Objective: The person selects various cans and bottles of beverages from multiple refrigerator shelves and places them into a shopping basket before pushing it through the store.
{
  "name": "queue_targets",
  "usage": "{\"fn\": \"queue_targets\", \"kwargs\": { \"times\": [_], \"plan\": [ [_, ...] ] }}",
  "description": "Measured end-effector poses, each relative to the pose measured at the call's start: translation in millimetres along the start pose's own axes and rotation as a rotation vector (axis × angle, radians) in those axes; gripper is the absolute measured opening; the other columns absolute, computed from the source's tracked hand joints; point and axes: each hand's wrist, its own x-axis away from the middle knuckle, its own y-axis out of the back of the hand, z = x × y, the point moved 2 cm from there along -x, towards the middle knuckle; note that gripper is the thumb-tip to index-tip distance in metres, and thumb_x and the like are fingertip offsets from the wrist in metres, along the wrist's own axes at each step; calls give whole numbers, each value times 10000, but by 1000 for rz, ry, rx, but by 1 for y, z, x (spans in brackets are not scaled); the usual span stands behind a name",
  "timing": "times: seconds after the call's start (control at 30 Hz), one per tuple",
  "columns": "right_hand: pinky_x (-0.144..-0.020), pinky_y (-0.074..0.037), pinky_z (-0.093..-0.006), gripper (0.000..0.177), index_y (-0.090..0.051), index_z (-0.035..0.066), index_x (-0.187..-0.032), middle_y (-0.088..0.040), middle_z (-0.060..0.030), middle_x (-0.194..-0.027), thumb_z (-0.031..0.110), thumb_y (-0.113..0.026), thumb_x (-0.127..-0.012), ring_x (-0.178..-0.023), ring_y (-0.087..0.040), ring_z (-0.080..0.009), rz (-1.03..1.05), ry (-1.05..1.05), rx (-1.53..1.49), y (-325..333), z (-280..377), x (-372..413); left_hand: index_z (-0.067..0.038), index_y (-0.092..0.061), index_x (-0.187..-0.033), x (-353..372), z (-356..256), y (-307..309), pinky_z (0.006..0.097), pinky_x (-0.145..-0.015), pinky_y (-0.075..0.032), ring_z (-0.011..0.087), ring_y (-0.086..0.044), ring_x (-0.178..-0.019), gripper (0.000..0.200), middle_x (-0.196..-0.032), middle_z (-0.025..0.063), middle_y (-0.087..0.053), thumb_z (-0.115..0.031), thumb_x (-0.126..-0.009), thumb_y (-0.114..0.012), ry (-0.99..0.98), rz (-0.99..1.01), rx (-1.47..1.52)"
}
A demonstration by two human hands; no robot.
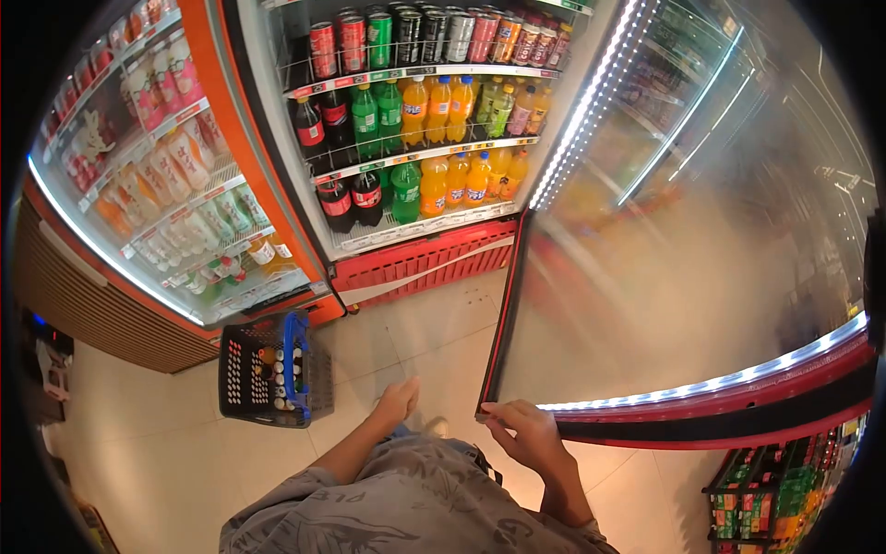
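My right hand (pixel 528 437) grips the corner of the fridge's glass door (pixel 678 305), its fingers curled over the dark frame. The door stands swung wide to the right. In front of my body hovers my left hand (pixel 398 401), loosely closed with no item visible in it. Ahead, the fridge (pixel 420 254) has several shelves of drinks: cans (pixel 379 42) at the top, then orange soda bottles (pixel 437 109), green soda bottles (pixel 405 192) and dark cola bottles (pixel 366 197).
On the floor to the left sits a dark shopping basket (pixel 242 374) with a blue handle (pixel 293 346) and several items inside. An orange-framed fridge (pixel 242 120) with a glass front stands left. Stacked drinks (pixel 775 494) occupy a low rack at the lower right.
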Motion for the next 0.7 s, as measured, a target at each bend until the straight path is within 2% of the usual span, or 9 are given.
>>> {"fn": "queue_targets", "kwargs": {
  "times": [0.07,0.17,0.27,0.33,0.4,0.47,0.53,0.63,0.7],
  "plan": [
    [-627,-542,-349,208,-699,84,-1047,-698,-96,-857,127,-721,-845,-748,-680,-258,-6,30,6,-5,11,-4,-61,-546,-809,9,-9,7,258,-441,-253,74,-303,-461,394,-547,-47,-365,-367,-1032,-438,-24,-31,-6],
    [-621,-534,-364,231,-692,83,-1054,-689,-103,-846,118,-729,-829,-738,-671,-266,5,56,43,-16,27,-16,-32,-567,-1014,10,-16,29,257,-442,-268,74,-314,-461,321,-578,-38,-408,-309,-1046,-409,-43,-78,140],
    [-627,-529,-379,272,-679,85,-1081,-681,-108,-849,117,-733,-816,-746,-661,-280,53,52,93,-25,46,-29,-35,-544,-1132,16,-24,58,245,-453,-306,74,-379,-492,300,-652,-27,-459,-284,-1052,-398,-94,-121,312],
    [-635,-527,-384,301,-668,85,-1104,-677,-111,-857,124,-734,-813,-760,-656,-289,95,53,121,-27,68,-45,-49,-539,-1170,28,-43,76,227,-550,-440,99,-527,-617,274,-793,8,-552,-259,-1050,-411,-191,-176,318],
    [-682,-525,-394,329,-649,81,-1136,-668,-116,-874,147,-729,-824,-808,-646,-311,121,52,146,-40,68,-49,-50,-517,-1193,36,-59,93,267,-740,-536,140,-621,-819,237,-975,59,-606,-213,-1032,-455,-229,-205,499],
    [-707,-522,-398,333,-645,78,-1139,-664,-122,-887,154,-729,-826,-830,-643,-320,154,14,190,-50,81,-60,-47,-489,-1221,45,-79,113,323,-886,-536,174,-640,-950,249,-1105,101,-609,-80,-975,-480,-298,-148,584],
    [-731,-512,-410,342,-639,62,-1145,-660,-132,-908,161,-729,-831,-847,-640,-326,214,9,218,-64,93,-63,-56,-506,-1174,53,-87,130,347,-936,-515,211,-634,-1036,287,-1161,117,-607,19,-897,-507,-440,-71,749],
    [-738,-507,-410,344,-635,42,-1149,-657,-141,-907,159,-724,-837,-846,-641,-327,259,6,243,-81,111,-73,-32,-494,-1211,59,-94,157,375,-1018,-475,268,-589,-1168,364,-1258,173,-574,55,-858,-495,-588,27,852],
    [-747,-510,-401,343,-635,36,-1148,-660,-140,-911,150,-723,-837,-851,-645,-321,282,17,236,-93,116,-78,-14,-490,-1249,62,-97,173,411,-1066,-444,318,-556,-1218,366,-1301,205,-555,23,-886,-460,-624,74,946]
  ]
}}
